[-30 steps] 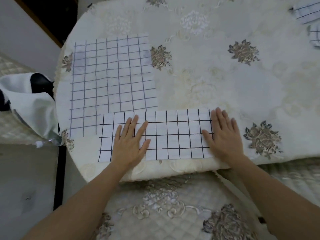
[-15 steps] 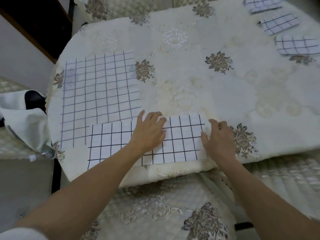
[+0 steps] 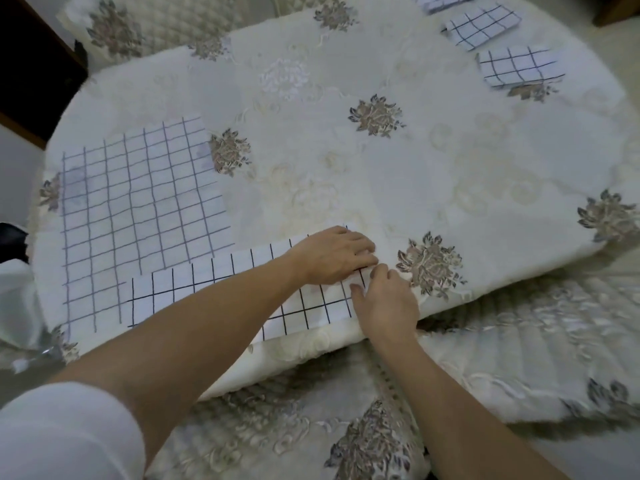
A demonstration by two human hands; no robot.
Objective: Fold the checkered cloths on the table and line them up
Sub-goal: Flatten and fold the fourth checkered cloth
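Our left hand (image 3: 334,259) and right hand (image 3: 388,303) meet at the right end of a white, black-gridded cloth folded into a long strip (image 3: 207,292), both sets of fingers curled onto its edge, grasping it. The strip lies along the near rim of the cream, floral-embroidered round table (image 3: 346,168), its left end overlapping a larger flat grey-gridded white cloth (image 3: 138,209). Small folded checkered cloths (image 3: 481,26) line the far right.
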